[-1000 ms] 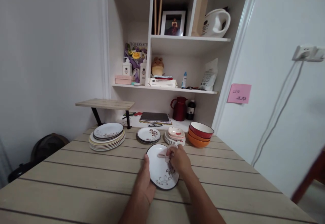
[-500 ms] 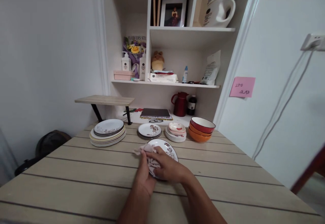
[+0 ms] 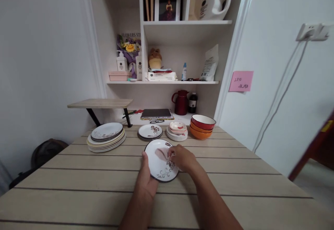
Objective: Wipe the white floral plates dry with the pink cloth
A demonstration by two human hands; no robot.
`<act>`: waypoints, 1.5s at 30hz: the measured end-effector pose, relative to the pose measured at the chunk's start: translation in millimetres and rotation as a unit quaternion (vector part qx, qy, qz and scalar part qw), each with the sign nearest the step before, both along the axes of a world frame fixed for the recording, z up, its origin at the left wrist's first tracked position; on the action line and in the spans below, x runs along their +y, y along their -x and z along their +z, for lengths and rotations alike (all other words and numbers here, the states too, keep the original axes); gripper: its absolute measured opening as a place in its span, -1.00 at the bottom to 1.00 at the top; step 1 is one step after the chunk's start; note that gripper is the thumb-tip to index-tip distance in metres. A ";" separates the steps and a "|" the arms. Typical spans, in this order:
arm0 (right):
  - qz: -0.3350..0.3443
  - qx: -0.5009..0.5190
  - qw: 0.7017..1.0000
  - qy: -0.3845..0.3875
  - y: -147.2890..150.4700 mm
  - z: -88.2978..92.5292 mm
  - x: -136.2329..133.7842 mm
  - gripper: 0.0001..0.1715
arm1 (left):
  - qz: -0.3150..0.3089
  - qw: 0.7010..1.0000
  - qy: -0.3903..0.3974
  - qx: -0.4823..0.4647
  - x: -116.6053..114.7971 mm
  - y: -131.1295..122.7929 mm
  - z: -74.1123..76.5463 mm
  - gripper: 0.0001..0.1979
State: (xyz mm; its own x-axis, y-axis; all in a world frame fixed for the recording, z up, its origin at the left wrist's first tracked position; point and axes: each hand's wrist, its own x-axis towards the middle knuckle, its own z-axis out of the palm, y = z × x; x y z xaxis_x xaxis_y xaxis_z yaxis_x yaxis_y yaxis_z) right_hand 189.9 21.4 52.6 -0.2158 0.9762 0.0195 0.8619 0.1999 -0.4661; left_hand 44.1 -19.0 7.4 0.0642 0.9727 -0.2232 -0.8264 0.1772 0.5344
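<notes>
A white plate (image 3: 156, 165) with a dark rim and brown flower pattern is held tilted above the table, facing me. My left hand (image 3: 146, 176) is closed on its left edge, thumb at the rim and fingers underneath. Over the plate's right side, my right hand (image 3: 184, 157) has its fingers bunched together around a pale pinkish cloth (image 3: 161, 154). Part of the cloth lies over the plate's face, and the rest is hidden by the fingers.
Behind the plate stand a tall plate stack (image 3: 106, 136), a small plate stack (image 3: 150, 132), saucers with pink dishes (image 3: 177, 132) on top, and stacked red and orange bowls (image 3: 201, 128). A raised wooden stand (image 3: 100, 103) is at the back left, and a red jug (image 3: 181, 103) is behind.
My right hand has moved right with the cloth, uncovering most of the plate's face. My left hand now grips the plate's left edge, and the plate is tilted more toward me.
</notes>
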 end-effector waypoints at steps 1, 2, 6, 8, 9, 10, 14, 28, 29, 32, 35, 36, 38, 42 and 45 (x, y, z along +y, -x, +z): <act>-0.025 -0.001 1.000 -0.014 1.1 -0.9 1.6 -0.78 | 0.000 1.000 0.002 0.006 -0.7 -0.6 -0.1 -0.33; -0.046 -0.001 0.999 -0.027 2.9 -1.8 3.0 -0.78 | -0.003 1.000 0.002 0.011 -1.4 -1.2 0.1 -0.33; -0.080 0.014 0.994 -0.075 15.2 -5.7 6.0 -0.74 | -0.021 1.000 -0.015 0.015 -4.8 -3.9 1.9 -0.37; -0.051 0.040 0.993 -0.101 22.5 -7.5 5.6 -0.69 | -0.026 0.999 -0.019 0.022 -6.2 -5.2 3.3 -0.41; -0.024 0.058 0.991 -0.115 25.8 -8.2 4.8 -0.64 | -0.027 0.999 -0.017 0.029 -6.8 -5.7 4.1 -0.43; 0.008 0.076 0.989 -0.129 28.7 -8.7 3.3 -0.59 | -0.028 0.999 -0.011 0.036 -7.3 -6.1 4.8 -0.44; 0.134 0.112 0.975 -0.140 36.7 -8.0 -7.4 -0.47 | -0.038 0.999 0.008 0.030 -8.0 -6.2 7.1 -0.46; 0.148 0.048 0.986 0.065 13.4 2.3 -14.3 -0.74 | -0.003 0.998 -0.010 -0.057 1.0 2.2 -3.5 -0.39; 0.102 0.034 0.993 0.055 11.5 3.1 -13.4 -0.76 | -0.001 0.998 -0.009 -0.056 1.0 2.2 -3.9 -0.39; -0.013 0.001 1.000 0.013 7.8 3.1 -8.1 -0.75 | 0.021 0.999 0.010 -0.046 0.1 1.7 -3.8 -0.36; -0.062 -0.006 0.998 -0.016 5.7 0.7 -1.5 -0.73 | 0.042 0.998 0.030 -0.024 -1.8 0.1 -2.1 -0.36; -0.073 -0.005 0.997 -0.023 5.4 -0.2 0.3 -0.73 | 0.046 0.998 0.031 -0.017 -2.6 -0.6 -1.3 -0.37; -0.090 -0.002 0.995 -0.038 5.9 -1.7 3.0 -0.72 | 0.046 0.999 0.027 -0.005 -4.1 -1.9 0.4 -0.41; -0.109 0.009 0.992 -0.066 9.1 -2.9 6.6 -0.71 | 0.021 1.000 0.014 0.006 -7.4 -3.7 3.7 -0.47; -0.113 0.020 0.990 -0.085 11.3 -3.4 8.4 -0.72 | 0.005 1.000 0.003 0.001 -9.4 -4.5 6.1 -0.50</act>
